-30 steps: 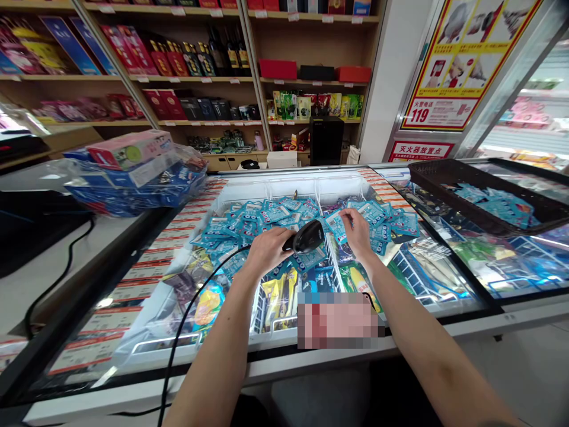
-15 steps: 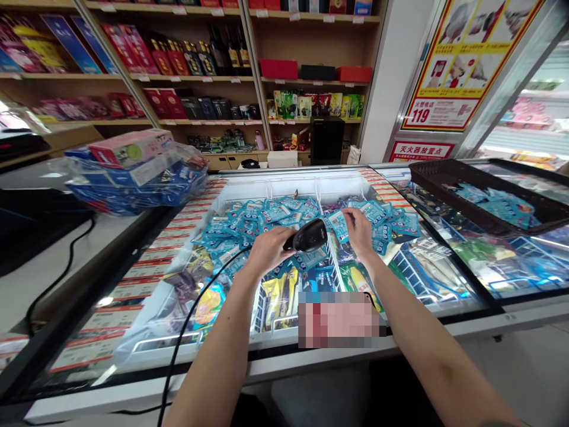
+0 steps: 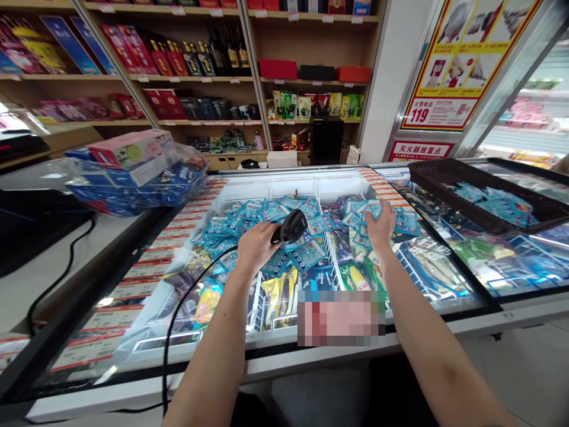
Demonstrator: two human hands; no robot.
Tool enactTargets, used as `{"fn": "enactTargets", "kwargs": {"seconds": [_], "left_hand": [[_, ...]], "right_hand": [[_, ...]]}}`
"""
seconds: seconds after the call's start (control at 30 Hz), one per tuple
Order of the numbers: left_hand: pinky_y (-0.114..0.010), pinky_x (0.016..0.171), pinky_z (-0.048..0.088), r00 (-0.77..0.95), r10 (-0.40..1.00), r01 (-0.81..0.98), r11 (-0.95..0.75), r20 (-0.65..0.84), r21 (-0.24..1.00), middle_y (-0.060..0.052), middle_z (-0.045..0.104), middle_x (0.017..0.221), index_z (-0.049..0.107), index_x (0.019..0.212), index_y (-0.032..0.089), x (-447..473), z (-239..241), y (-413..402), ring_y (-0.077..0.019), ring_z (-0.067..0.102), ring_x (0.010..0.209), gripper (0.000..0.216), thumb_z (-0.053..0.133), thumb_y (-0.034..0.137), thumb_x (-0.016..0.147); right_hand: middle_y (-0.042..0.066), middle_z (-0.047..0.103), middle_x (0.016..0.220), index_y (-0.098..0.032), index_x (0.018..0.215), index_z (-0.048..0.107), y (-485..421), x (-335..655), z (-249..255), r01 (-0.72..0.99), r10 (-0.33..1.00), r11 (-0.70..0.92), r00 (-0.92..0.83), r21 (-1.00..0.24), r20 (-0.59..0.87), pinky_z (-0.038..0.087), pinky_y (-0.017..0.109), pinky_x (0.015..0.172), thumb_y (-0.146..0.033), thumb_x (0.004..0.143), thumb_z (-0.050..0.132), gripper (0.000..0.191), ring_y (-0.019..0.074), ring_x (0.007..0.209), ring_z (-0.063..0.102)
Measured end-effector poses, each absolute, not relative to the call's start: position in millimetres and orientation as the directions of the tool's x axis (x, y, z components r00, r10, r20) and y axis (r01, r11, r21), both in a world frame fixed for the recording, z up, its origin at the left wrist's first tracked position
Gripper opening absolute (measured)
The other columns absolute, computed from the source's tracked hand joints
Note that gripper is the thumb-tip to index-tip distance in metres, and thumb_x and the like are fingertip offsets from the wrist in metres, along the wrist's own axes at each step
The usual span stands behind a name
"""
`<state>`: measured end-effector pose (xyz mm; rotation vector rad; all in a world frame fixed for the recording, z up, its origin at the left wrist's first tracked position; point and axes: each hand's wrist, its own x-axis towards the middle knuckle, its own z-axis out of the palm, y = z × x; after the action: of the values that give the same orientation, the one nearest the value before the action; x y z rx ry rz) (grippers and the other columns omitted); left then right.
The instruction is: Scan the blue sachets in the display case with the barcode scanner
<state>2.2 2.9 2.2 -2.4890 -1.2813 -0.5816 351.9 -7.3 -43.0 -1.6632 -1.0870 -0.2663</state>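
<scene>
My left hand (image 3: pixel 254 245) is closed around a black corded barcode scanner (image 3: pixel 290 226), held over the open chest freezer (image 3: pixel 267 185). Its black cable (image 3: pixel 175 332) runs down past my left forearm. My right hand (image 3: pixel 380 225) reaches further right into the freezer, fingers spread on a heap of small blue packets (image 3: pixel 402 222). More blue packets (image 3: pixel 249 220) cover the left compartment, under and beyond the scanner. A white wire divider (image 3: pixel 329 252) separates the two compartments between my hands.
A black tray (image 3: pixel 448 172) holding more blue packets rests on the freezer's glass lid at right. A plastic-wrapped stack of boxes (image 3: pixel 133 172) sits on the counter at left. Shelves of goods (image 3: pixel 200 65) stand behind. Yellow and green ice-cream packs (image 3: pixel 280 293) lie nearer me.
My right hand let go of the single blue packet it held by the scanner and moved right onto the heap. The scanner shifted slightly left and up.
</scene>
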Motion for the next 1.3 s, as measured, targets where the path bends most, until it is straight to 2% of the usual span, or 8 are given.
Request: {"fn": "enactTargets", "kwargs": {"seconds": [0.23, 0.33, 0.53, 0.7, 0.87, 1.03, 1.13, 1.3], "left_hand": [[-0.032, 0.073, 0.044, 0.5, 0.705, 0.841, -0.534, 0.503, -0.088, -0.008, 0.065, 0.096, 0.057, 0.11, 0.022, -3, 0, 3, -0.024, 0.059, 0.094, 0.031, 0.054, 0.034, 0.082], [-0.033, 0.072, 0.043, 0.469, 0.714, 0.861, -0.502, 0.519, -0.087, -0.008, 0.065, 0.095, 0.058, 0.108, 0.021, -7, 0, 4, -0.0252, 0.058, 0.094, 0.029, 0.053, 0.034, 0.082], [-0.034, 0.074, 0.043, 0.45, 0.719, 0.872, -0.482, 0.529, -0.087, -0.008, 0.064, 0.094, 0.057, 0.109, 0.021, -10, 1, 4, -0.0256, 0.058, 0.095, 0.03, 0.053, 0.031, 0.081], [-0.034, 0.073, 0.043, 0.464, 0.716, 0.862, -0.502, 0.522, -0.078, -0.008, 0.064, 0.094, 0.057, 0.111, 0.022, -10, 2, 4, -0.0255, 0.057, 0.094, 0.032, 0.053, 0.033, 0.082], [-0.034, 0.071, 0.042, 0.469, 0.713, 0.857, -0.51, 0.521, -0.073, -0.008, 0.064, 0.093, 0.058, 0.11, 0.022, -9, 1, 4, -0.0253, 0.057, 0.094, 0.031, 0.054, 0.034, 0.082], [-0.033, 0.074, 0.043, 0.502, 0.704, 0.837, -0.541, 0.502, -0.079, -0.008, 0.064, 0.094, 0.057, 0.11, 0.021, -7, 0, 4, -0.0246, 0.058, 0.094, 0.031, 0.052, 0.036, 0.083], [-0.034, 0.074, 0.043, 0.515, 0.705, 0.834, -0.544, 0.488, -0.095, -0.008, 0.064, 0.095, 0.057, 0.112, 0.021, -6, -1, 4, -0.0248, 0.057, 0.094, 0.033, 0.053, 0.035, 0.082], [-0.033, 0.074, 0.043, 0.52, 0.705, 0.833, -0.545, 0.483, -0.101, -0.008, 0.064, 0.097, 0.057, 0.112, 0.021, -6, -2, 4, -0.0247, 0.058, 0.095, 0.033, 0.054, 0.034, 0.082]], "right_hand": [[0.018, 0.04, 0.137, -0.019, 0.12, 0.054, -16, 352, -50, 0.821, 0.489, -0.256, 0.566, -0.511, 0.664, 0.029, 0.061, 0.094, -0.038, 0.082, 0.05, 0.043, 0.0373, 0.121, 0.033], [0.016, 0.038, 0.14, -0.018, 0.12, 0.055, -19, 346, -45, 0.852, 0.492, -0.25, 0.52, -0.459, 0.698, 0.024, 0.061, 0.098, -0.033, 0.085, 0.047, 0.039, 0.0361, 0.126, 0.029], [0.01, 0.047, 0.137, -0.022, 0.128, 0.051, -16, 318, -40, 0.931, 0.766, 0.2, 0.046, -0.306, 0.641, 0.027, 0.05, 0.103, -0.032, 0.092, 0.039, 0.04, 0.0273, 0.125, 0.039], [0.002, 0.056, 0.13, -0.031, 0.123, 0.056, -12, 300, -50, 0.852, 0.794, 0.479, -0.317, -0.212, 0.519, 0.017, 0.054, 0.109, -0.039, 0.092, 0.043, 0.034, 0.0241, 0.126, 0.043], [0.005, 0.067, 0.101, -0.029, 0.106, 0.066, -13, 299, -49, 0.868, 0.826, 0.41, -0.223, -0.281, 0.517, 0.03, 0.049, 0.1, -0.043, 0.092, 0.042, 0.031, 0.0228, 0.101, 0.056], [0.013, 0.061, 0.117, -0.022, 0.124, 0.056, -13, 293, -54, 0.917, 0.814, 0.303, -0.107, -0.259, 0.571, 0.029, 0.05, 0.099, -0.056, 0.086, 0.046, 0.052, 0.029, 0.114, 0.048], [0.015, 0.065, 0.106, -0.018, 0.124, 0.055, -12, 291, -58, 0.933, 0.831, 0.241, -0.056, -0.267, 0.553, 0.023, 0.055, 0.101, -0.059, 0.084, 0.047, 0.057, 0.0304, 0.11, 0.05], [0.016, 0.06, 0.11, -0.017, 0.127, 0.052, -11, 292, -51, 0.924, 0.854, 0.164, 0.042, -0.346, 0.519, 0.034, 0.051, 0.094, -0.051, 0.078, 0.06, 0.06, 0.0319, 0.107, 0.05]]}}
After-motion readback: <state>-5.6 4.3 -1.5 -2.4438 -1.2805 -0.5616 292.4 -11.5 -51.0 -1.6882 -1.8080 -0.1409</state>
